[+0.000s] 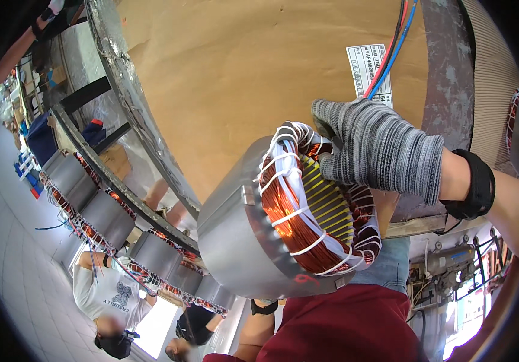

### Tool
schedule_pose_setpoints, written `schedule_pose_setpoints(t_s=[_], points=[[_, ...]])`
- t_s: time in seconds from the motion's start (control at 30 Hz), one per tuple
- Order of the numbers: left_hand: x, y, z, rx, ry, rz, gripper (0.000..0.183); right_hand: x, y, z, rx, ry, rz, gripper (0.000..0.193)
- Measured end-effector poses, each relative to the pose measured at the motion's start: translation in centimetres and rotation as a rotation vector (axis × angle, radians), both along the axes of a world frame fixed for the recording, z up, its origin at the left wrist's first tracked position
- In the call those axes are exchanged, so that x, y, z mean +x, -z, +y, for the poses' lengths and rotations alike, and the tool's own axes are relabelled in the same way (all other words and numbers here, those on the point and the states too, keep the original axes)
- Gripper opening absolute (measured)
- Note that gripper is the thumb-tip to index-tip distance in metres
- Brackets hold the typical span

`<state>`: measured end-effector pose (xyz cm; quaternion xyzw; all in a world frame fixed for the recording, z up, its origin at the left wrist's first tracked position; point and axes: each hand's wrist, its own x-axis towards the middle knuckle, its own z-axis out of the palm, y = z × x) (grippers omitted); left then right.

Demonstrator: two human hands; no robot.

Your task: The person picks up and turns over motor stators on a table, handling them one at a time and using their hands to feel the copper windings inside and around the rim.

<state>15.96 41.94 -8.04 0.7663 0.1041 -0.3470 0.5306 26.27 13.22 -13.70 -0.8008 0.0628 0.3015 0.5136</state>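
Observation:
A motor stator [235, 235] with a grey metal shell, copper windings and white lacing fills the middle of the view. My right hand [374, 151], in a grey knitted glove with a black wrist strap, grips the top of its winding ring with fingers reaching inside the bore. My left forearm [253, 332] comes up from the lower edge with a black wristband. It runs under the stator shell, which hides my left hand.
Behind the stator is a brown paper-covered table top [241, 72] with a white label [368, 66] and red and blue wires [392, 48]. A row of similar stators [108, 217] lines the left. Other people [108, 295] are at lower left, over a tiled floor.

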Motion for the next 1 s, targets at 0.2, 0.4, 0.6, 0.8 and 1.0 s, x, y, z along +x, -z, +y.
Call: schedule_pose_setpoints(t_s=[0.2,0.4,0.6,0.8,1.0], points=[[-0.2,1.0,-0.2,-0.029,-0.002,0.009,0.066,-0.3,0.1,0.4,-0.075,-0.002,0.017,0.026],[0.2,0.9,0.4,0.03,-0.023,-0.023,0.066,-2.0,3.0,0.1,0.186,0.07,-0.121,0.018],[0.2,1.5,-0.7,-0.03,-0.027,0.006,0.066,-1.7,-2.2,-2.0,0.122,0.107,0.121,0.015],[-0.2,1.8,-0.8,-0.056,-0.041,0.013,0.066,-1.4,-0.6,-0.2,-0.15,-0.02,0.001,0.03],[-0.3,1.0,-0.5,-0.049,-0.082,0.0,0.066,-1.0,0.0,0.5,-0.082,0.015,-0.152,0.029]])
